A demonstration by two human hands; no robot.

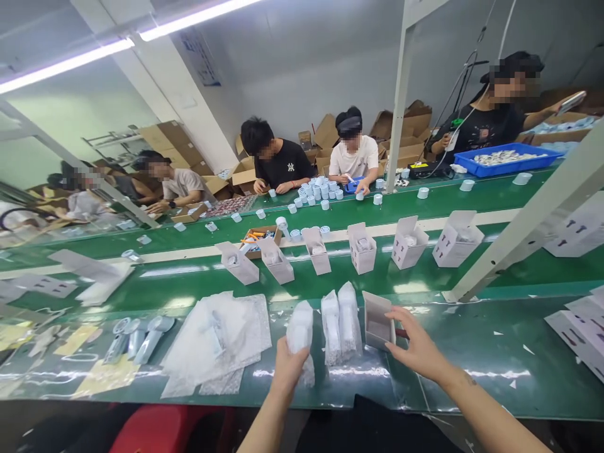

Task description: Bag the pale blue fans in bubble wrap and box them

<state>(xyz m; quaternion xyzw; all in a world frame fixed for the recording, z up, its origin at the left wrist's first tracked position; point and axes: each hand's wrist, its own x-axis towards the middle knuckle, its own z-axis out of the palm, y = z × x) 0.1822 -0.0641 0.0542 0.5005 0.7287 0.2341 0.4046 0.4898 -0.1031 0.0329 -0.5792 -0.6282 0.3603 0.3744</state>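
Observation:
My left hand is closed round a device wrapped in white bubble wrap, held upright just above the green table. My right hand rests with fingers spread against the side of a small open white carton standing on the table. Between the two hands stand two more bubble-wrapped devices, close to the carton's left side.
A pile of bubble-wrap bags and several unwrapped grey devices lie to the left. Open white cartons ride the green conveyor beyond. Several people work across the line among pale blue caps; a blue tray is far right. A slanted white post rises at right.

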